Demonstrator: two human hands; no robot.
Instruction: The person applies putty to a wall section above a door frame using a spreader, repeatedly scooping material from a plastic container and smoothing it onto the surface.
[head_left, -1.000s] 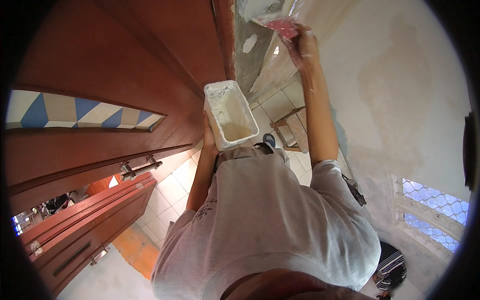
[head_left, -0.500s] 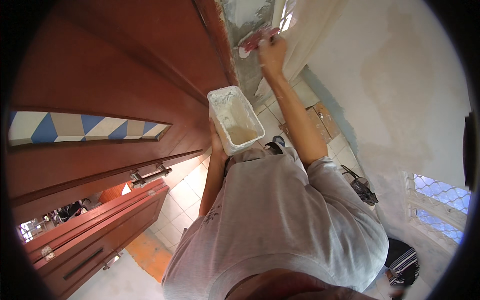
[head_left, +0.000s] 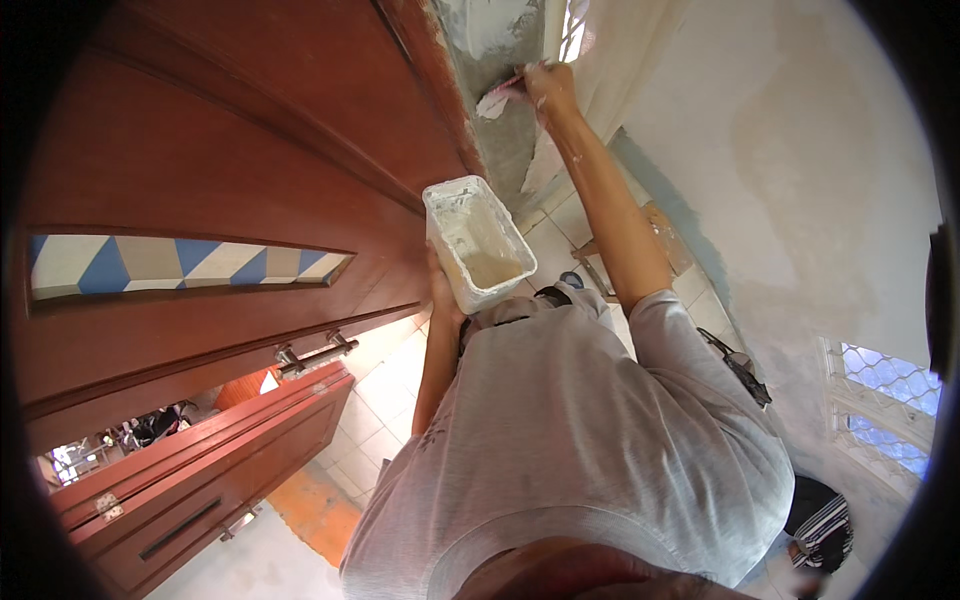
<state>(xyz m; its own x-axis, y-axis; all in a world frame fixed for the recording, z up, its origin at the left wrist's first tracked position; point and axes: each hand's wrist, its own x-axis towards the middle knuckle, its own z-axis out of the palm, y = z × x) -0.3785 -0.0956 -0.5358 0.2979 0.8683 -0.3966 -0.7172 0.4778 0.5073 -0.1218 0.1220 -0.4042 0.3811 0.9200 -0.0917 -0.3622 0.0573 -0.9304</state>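
My left hand grips a white rectangular plastic tub from its left side and below; most of the fingers are behind it. Pale smears coat the tub's inner walls, and some whitish paste lies at the bottom. Farther ahead, my right hand is closed round a red putty spreader, seen nearly edge-on. White putty sits at its left end, against the grey patchy wall strip beside the door frame. Whether the blade presses on the wall is hard to tell.
A reddish-brown door with a metal handle fills the left side. Below stands a small wooden stool on the tiled floor. To the right are a plastered wall, a grilled window and a dark bag.
My right hand has turned the spreader from its broad red face to nearly edge-on and shifted slightly. The tub stays in my left hand; the whole view has shifted a little.
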